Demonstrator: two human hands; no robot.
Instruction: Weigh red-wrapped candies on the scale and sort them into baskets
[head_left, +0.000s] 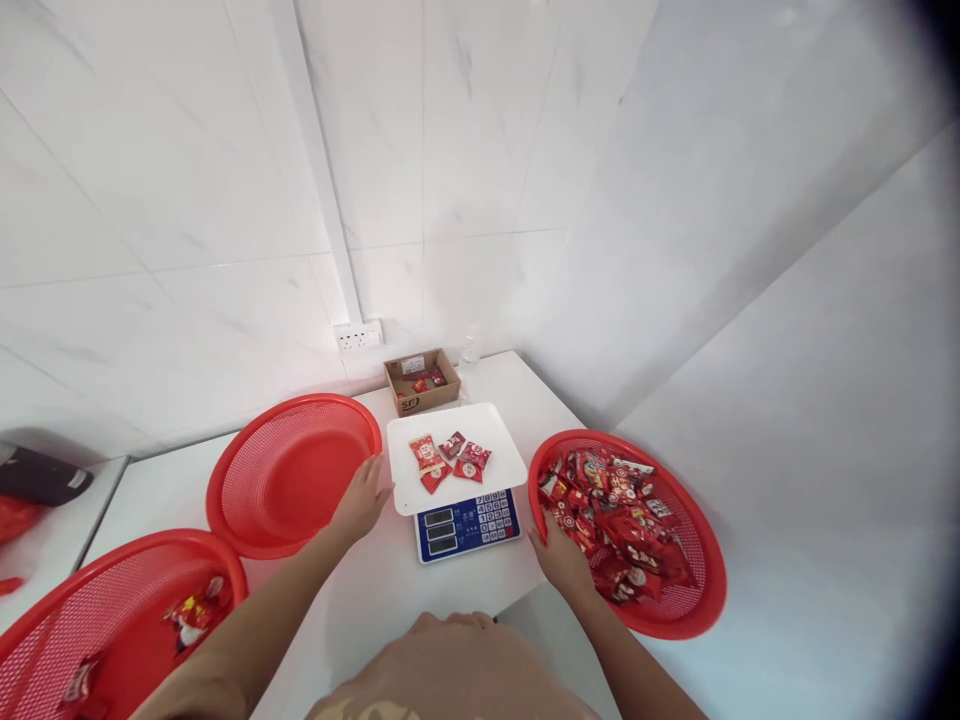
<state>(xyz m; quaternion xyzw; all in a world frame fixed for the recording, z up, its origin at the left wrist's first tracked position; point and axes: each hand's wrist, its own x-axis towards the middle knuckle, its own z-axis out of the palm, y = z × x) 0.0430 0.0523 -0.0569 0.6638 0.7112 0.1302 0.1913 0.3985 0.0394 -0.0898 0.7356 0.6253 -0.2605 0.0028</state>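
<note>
Several red candy packets (452, 459) lie on the white weighing tray (401, 492) of a blue digital scale (469, 524). Just left of the tray is my left hand (363, 500), its fingers apart and nothing in it, beside the rim of a red basket (294, 400). On the right, my right hand (559, 556) is at the near left rim of another red basket (701, 510), which holds many red packets (622, 520). The fingers of my right hand curl around that rim.
At the lower left stands a red basket (142, 545) with a few packets. A small cardboard box (426, 399) with packets sits at the back near the wall socket (359, 336). A dark object (41, 474) lies at the far left.
</note>
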